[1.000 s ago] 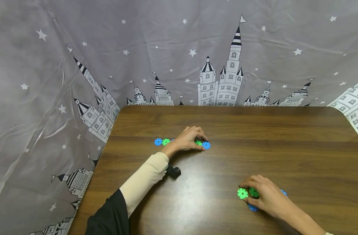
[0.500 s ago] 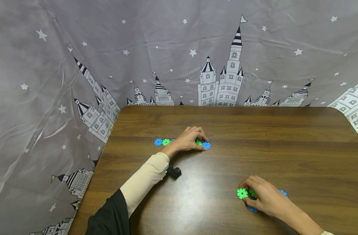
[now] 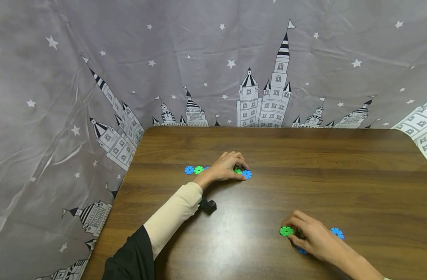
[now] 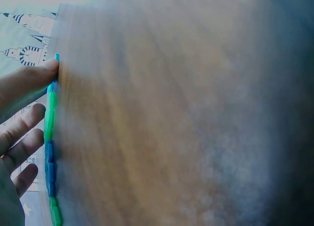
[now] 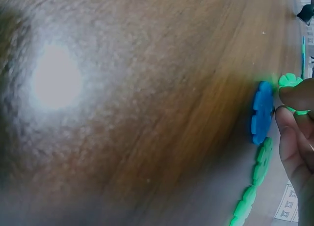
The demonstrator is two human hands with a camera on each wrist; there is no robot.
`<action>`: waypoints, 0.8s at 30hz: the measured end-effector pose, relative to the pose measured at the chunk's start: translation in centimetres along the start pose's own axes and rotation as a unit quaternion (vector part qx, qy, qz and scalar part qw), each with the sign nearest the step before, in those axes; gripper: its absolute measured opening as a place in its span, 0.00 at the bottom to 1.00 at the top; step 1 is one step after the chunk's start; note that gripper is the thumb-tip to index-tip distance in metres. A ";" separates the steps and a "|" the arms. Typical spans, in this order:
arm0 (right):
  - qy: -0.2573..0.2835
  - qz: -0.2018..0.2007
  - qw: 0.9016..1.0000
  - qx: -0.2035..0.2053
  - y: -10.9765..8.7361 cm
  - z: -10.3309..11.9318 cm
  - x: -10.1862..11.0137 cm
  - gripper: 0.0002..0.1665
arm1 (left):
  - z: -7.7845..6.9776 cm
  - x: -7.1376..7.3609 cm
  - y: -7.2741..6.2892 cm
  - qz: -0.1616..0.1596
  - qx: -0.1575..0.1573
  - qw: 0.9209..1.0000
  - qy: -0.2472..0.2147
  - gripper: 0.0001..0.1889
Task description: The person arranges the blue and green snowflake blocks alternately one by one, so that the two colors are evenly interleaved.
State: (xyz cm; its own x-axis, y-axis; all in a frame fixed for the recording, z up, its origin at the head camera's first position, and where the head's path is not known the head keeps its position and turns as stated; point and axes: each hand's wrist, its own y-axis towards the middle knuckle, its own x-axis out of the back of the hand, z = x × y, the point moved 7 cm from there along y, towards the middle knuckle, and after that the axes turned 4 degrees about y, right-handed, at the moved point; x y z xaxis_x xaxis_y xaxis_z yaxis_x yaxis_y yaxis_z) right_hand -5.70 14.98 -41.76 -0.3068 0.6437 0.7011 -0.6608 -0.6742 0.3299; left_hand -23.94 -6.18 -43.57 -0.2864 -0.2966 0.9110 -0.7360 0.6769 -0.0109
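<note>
My left hand (image 3: 227,166) spans a row of flat notched discs on the table, thumb and index finger holding the edges of the blue notched disc (image 3: 246,174) at its right end. A green disc (image 3: 238,171) shows within that grip; the palm hides the row's middle. At its left end lie a blue disc (image 3: 189,170) and a green disc (image 3: 199,170). My right hand (image 3: 315,235) pinches a green notched disc (image 3: 286,231), tilted, between thumb and index finger. Under that hand, a blue disc (image 3: 301,250) is partly covered. In the right wrist view, green discs (image 5: 263,162) lie beyond a blue one (image 5: 262,113).
Another blue disc (image 3: 337,233) lies right of my right hand. A small black device (image 3: 208,206) is at my left wrist. The brown wooden table (image 3: 339,171) ends at a grey curtain (image 3: 185,46) printed with castles and stars.
My right hand has shifted slightly left, and its green disc has tilted from facing up. More of the blue disc behind that hand shows. My left hand has stayed in place.
</note>
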 end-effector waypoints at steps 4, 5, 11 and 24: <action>0.022 -0.009 1.000 0.006 0.1 0.0 0.2 0.30 | 0.1 -0.1 0.0 0.000 0.002 1.000 0.000 0.19; 0.024 -0.011 1.000 0.006 0.1 -0.1 0.3 0.31 | 0.1 -0.1 0.0 0.001 0.002 1.000 0.000 0.19; 0.044 -0.009 0.999 -0.008 0.1 -0.2 0.4 0.30 | 0.1 -0.2 0.0 0.000 0.001 1.000 -0.005 0.18; 0.068 0.016 0.995 -0.069 0.0 -0.7 -0.1 0.25 | 0.0 0.0 0.0 -0.003 -0.002 1.000 -0.003 0.19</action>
State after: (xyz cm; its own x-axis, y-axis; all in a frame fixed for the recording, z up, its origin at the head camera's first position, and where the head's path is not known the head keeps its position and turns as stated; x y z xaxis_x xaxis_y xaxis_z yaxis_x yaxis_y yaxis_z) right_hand -6.12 15.18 -42.34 -0.4134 0.6722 0.6142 -0.7344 -0.6449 0.2115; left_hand -23.98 -6.18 -43.62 -0.2867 -0.3046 0.9083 -0.7346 0.6784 -0.0044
